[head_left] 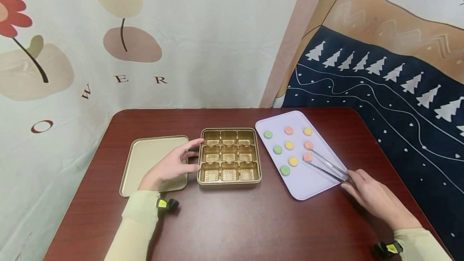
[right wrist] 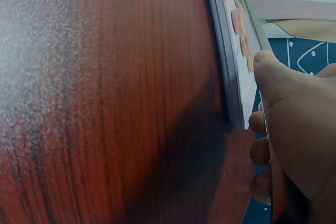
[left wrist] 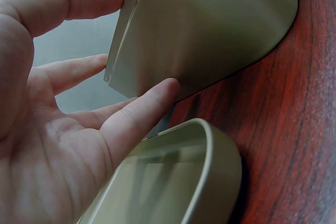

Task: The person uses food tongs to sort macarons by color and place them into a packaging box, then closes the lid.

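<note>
A gold tin (head_left: 229,155) with an insert of empty compartments in three rows of three stands mid-table. My left hand (head_left: 175,162) touches its left side; in the left wrist view the fingers are spread along the tin's wall (left wrist: 220,19). My right hand (head_left: 377,196) grips metal tongs (head_left: 328,164) over a pale lilac tray (head_left: 308,188). The tongs' tips are apart, either side of a pink macaron-like piece (head_left: 307,156), near another pink piece (head_left: 308,145). Whether the tips touch it, I cannot tell. In the right wrist view the thumb presses along the tongs (right wrist: 255,22).
A gold lid (head_left: 154,152) lies left of the tin, partly under my left hand. Several green (head_left: 284,170), yellow (head_left: 293,161) and pink pieces (head_left: 288,130) are spread on the tray. Behind the dark red table (head_left: 224,220) hang printed curtains (head_left: 217,43).
</note>
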The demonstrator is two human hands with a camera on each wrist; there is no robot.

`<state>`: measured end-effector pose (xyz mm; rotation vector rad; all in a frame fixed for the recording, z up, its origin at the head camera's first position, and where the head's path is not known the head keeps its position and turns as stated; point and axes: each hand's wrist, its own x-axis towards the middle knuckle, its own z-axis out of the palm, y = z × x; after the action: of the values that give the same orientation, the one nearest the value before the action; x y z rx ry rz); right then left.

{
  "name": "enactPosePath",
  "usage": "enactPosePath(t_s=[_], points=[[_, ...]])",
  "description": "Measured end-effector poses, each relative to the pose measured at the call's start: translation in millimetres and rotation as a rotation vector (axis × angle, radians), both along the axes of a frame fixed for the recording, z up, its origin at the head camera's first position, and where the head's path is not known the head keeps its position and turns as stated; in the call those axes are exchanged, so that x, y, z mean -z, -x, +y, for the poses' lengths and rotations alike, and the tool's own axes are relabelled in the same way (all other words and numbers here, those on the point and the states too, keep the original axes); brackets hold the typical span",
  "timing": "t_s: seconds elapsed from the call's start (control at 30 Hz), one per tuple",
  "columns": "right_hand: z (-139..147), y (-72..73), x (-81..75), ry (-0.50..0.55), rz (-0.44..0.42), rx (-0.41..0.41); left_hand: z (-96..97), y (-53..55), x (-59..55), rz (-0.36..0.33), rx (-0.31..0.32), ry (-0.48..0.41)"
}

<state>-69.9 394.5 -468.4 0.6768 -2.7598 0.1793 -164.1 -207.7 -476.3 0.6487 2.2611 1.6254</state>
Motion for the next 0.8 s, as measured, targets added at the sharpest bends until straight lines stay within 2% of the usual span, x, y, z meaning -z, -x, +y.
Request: enactPosePath(t_s=[0.27, 0.57, 0.8], points=[[0.6, 1.3, 5.7, 0.016, 0.009, -0.004, 0.5, -0.5, -1.0, -0.004, 0.001, 0.0], [-0.6, 2.4, 5.3, 0.027, -0.078, 0.033, 0.4, -1.2, -0.5, -0.003, 0.001, -0.001], [-0.3, 3.3, 9.0, 0.049, -0.087, 0.034, -0.9, -2.7, 1.3, -0.004, -0.007, 0.01]])
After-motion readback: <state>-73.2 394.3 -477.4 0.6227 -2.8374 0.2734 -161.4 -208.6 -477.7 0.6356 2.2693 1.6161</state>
